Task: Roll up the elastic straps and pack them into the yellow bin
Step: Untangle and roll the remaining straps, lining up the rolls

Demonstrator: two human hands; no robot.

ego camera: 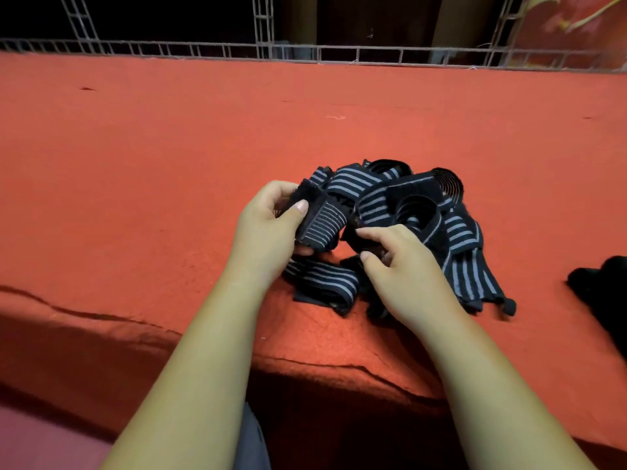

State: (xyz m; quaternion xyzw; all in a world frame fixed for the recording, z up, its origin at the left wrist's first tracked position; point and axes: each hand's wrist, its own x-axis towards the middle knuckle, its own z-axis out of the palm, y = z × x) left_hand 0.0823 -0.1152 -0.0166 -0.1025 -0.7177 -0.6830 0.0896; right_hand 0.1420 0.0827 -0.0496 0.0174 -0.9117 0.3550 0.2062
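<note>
Left hand point(268, 228): at left edge of pile point(424, 212), fingers curled round a part-rolled strap point(320, 225) (thin grey stripes).
Right hand point(403, 262): at pile's near side, pinching a dark strap end point(353, 234).
Black cloth point(604, 286): well right of pile, on red cover point(135, 164).

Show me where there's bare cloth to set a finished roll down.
Widest: the red cloth left of the left hand. Also the far strip between the strap pile and the wire rail, and a narrower gap between pile and black item at right. Crowded around the right hand; both hands grip straps.
</note>
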